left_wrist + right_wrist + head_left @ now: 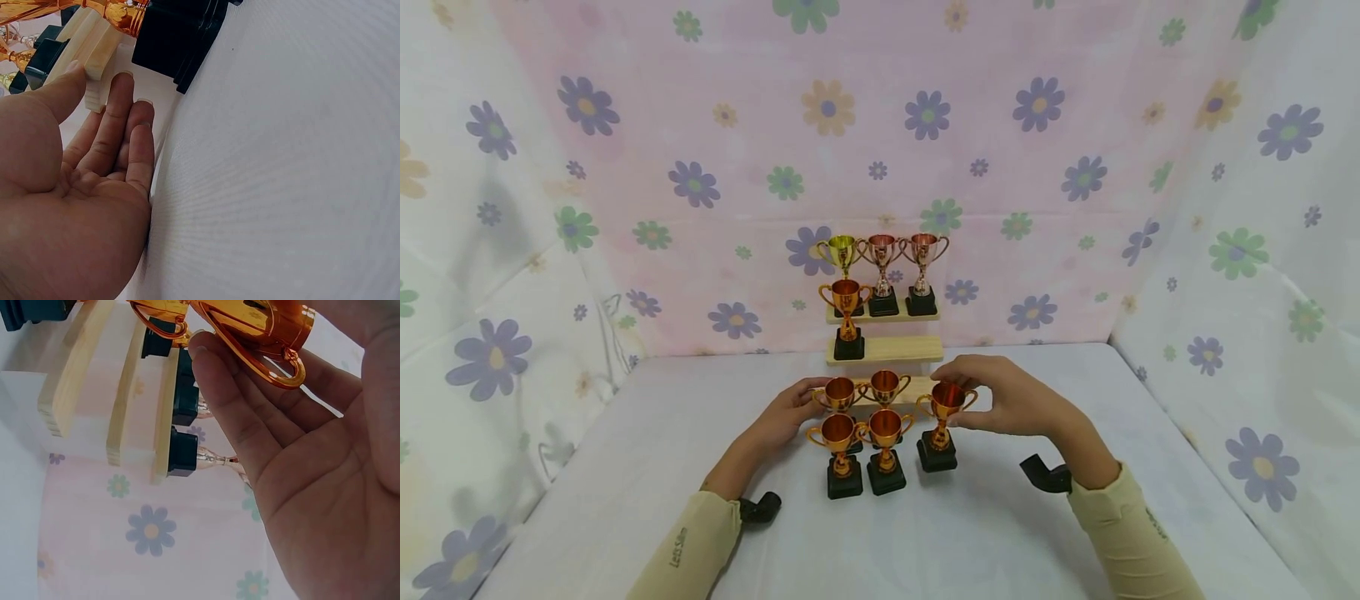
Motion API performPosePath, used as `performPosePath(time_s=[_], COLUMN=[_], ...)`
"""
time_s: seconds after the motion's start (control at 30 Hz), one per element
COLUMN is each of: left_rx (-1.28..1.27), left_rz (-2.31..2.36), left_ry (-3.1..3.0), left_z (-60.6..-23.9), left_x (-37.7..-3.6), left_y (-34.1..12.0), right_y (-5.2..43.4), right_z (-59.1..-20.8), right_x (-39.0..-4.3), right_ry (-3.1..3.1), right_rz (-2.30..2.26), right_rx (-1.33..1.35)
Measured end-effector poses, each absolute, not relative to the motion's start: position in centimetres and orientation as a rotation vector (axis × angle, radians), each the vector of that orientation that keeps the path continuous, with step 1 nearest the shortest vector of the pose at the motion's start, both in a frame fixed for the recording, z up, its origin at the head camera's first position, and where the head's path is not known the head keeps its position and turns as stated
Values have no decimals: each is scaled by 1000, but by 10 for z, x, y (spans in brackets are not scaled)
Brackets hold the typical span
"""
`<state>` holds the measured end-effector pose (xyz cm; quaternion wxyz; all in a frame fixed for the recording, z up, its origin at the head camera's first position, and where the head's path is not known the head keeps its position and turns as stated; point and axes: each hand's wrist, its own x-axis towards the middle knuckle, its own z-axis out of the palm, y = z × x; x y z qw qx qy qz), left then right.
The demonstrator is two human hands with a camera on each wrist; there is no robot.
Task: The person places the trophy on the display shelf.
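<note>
My right hand (1011,398) pinches the orange trophy (942,425) by its cup; its base rests on the table (1000,533), right of the four-trophy cluster. My left hand (786,414) lies flat, fingers straight, at the wooden stand (94,50). I advise lifting vertically, avoiding neighbouring handles.

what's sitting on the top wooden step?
Top wooden step carries three trophies: a yellow-green one and two pinkish ones. An orange trophy in front hides the yellow-green one's base.

Head view looking forward and down over the table (970,533), wrist views close under each palm, all sharing the wooden steps (883,350).
</note>
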<state>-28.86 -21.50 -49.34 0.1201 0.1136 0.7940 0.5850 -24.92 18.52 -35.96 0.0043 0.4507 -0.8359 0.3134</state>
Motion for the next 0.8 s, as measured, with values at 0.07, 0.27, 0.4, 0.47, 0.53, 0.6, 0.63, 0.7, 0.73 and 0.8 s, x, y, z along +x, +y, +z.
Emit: performPosePath(time_s=[0.07,0.27,0.4,0.47,0.53,0.6,0.63,0.7,0.73,0.8], left_rx=[336,367,394,389,369,358,351,342,343,349], left_rz=[1709,1735,1723,1721,1726,1728,1726,1725,1723,1720], left_ry=[2323,2292,2309,2311,2306,2306,2306,2303,2301,2299], left_z=[-494,-495,-495,-495,-494,-493,-492,-492,-492,-492], left_x=[-288,-288,-289,-289,-290,-291,-290,-290,-289,-288], left_y=[-216,-217,-216,-215,-215,-214,-214,-214,-214,-214], right_y=[185,185,187,188,188,188,188,188,187,187], right_z=[-358,-354,-352,-352,-351,-351,-350,-348,-346,-342], right_x=[-249,-250,-253,-255,-258,-261,-262,-264,-265,-266], right_ry=[-2611,-2589,-2576,-2563,-2548,-2529,-2519,-2505,-2497,-2487], right_rz=[1003,1032,1031,1035,1040,1039,1037,1038,1035,1024], right_rx=[1396,1348,1313,1303,1295,1293,1296,1301,1303,1307])
